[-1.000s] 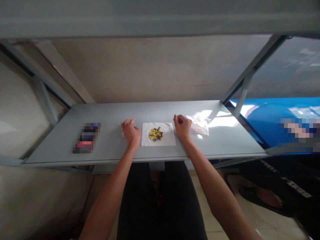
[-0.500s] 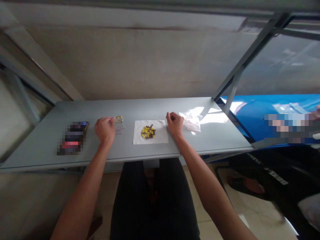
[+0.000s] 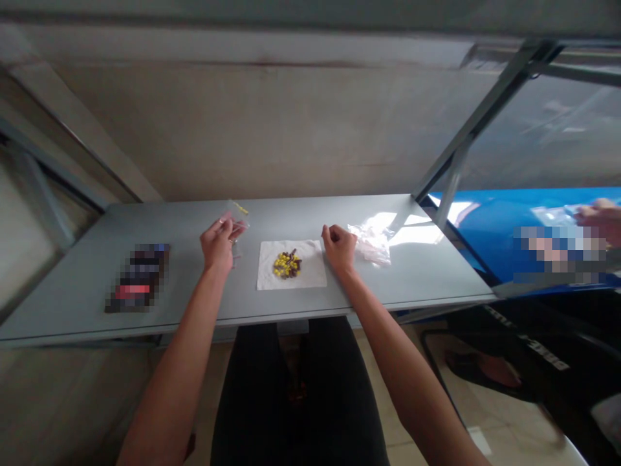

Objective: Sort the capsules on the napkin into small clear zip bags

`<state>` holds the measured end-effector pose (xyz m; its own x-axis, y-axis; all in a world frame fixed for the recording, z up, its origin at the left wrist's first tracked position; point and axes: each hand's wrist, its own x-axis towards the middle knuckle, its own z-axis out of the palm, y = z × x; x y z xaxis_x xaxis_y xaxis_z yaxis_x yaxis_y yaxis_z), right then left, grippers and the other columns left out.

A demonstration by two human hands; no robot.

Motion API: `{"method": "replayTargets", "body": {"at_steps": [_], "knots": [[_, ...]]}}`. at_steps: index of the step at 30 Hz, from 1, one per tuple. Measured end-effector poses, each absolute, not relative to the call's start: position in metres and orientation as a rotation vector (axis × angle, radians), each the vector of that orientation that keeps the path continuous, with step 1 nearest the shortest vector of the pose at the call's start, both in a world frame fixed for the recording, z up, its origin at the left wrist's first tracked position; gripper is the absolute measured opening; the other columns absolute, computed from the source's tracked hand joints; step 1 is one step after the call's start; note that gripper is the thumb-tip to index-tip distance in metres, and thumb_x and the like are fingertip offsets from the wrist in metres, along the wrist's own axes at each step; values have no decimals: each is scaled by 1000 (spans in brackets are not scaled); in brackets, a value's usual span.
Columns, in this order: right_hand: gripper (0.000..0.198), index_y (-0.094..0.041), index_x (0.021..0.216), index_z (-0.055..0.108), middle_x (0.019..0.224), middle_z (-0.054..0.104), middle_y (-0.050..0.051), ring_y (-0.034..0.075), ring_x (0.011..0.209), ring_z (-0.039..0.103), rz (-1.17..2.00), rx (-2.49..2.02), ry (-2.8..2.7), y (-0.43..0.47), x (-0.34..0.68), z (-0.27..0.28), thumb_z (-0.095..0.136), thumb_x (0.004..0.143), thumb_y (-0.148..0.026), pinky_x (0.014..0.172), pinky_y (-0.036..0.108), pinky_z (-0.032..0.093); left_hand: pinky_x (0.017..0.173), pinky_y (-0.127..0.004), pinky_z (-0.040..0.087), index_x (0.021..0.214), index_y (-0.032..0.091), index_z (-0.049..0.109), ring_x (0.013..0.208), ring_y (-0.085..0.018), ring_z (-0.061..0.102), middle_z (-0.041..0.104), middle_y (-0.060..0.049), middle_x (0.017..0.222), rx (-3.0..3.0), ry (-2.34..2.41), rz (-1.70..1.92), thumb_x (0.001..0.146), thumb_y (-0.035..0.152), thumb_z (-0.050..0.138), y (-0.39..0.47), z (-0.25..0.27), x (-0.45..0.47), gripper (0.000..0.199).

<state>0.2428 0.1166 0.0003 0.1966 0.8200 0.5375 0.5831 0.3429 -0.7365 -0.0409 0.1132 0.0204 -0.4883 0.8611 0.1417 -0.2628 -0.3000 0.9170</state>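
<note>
My left hand (image 3: pixel 217 246) is closed on a small clear plastic bag (image 3: pixel 237 212), lifted above the table; a bit of yellow shows at its far end. Under that hand, part of another clear bag (image 3: pixel 237 254) lies on the tabletop. My right hand (image 3: pixel 339 247) rests with curled fingers at the right edge of a white paper napkin (image 3: pixel 266 275); whatever its fingers may hold is hidden. On the napkin is a pile of small yellow and dark brown capsule-like pieces (image 3: pixel 287 264). Just right of my right hand sits a heap of clear plastic bags (image 3: pixel 372 243).
A phone with a blurred screen (image 3: pixel 138 278) lies on the left of the grey table (image 3: pixel 301 217). Metal frame posts (image 3: pixel 453 181) stand at the table's right end. Beyond them, another person's hand (image 3: pixel 599 213) is over a blue table (image 3: pixel 466 236) with plastic bags.
My left hand has moved right and raised the small bag off the table. My right hand stays in place beside the napkin. The other person's hand has come further into view.
</note>
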Motion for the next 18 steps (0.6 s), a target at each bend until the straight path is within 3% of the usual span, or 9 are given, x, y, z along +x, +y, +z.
{"method": "replayTargets", "body": {"at_steps": [4,7,12,15,18], "knots": [[46,-20,55,40,51,33,-6,9,51,30,235,-1345,-1508,116,242,0,51,94,-43,54,26,24,75,-28,60,89,13,73,71,-14,70,73,-3,78,861,1117,1823,63,43,90,114,8,-34,43],[47,-20,55,39,51,35,-5,9,51,29,206,-1331,-1539,115,242,1,50,95,-43,54,26,24,71,-27,59,90,15,75,75,-15,71,75,-5,82,876,1042,1773,65,43,89,112,5,-31,40],[44,-19,59,48,55,46,-3,9,51,37,188,-1190,-1681,113,224,16,50,98,-39,56,25,28,79,-30,60,80,16,76,80,-16,73,77,-6,90,869,987,1731,54,29,94,109,3,-25,34],[28,-18,78,64,70,62,0,10,58,49,261,-1046,-1899,116,195,32,50,99,-31,63,23,33,72,-29,59,74,17,75,76,-17,72,77,-5,85,855,1015,1730,50,27,95,110,3,-23,32],[15,-20,100,69,85,70,1,11,68,57,317,-982,-2110,123,164,45,57,96,-28,67,23,35,64,-27,57,70,16,74,67,-14,69,76,-4,79,849,1039,1734,47,29,95,109,5,-22,33]]}}
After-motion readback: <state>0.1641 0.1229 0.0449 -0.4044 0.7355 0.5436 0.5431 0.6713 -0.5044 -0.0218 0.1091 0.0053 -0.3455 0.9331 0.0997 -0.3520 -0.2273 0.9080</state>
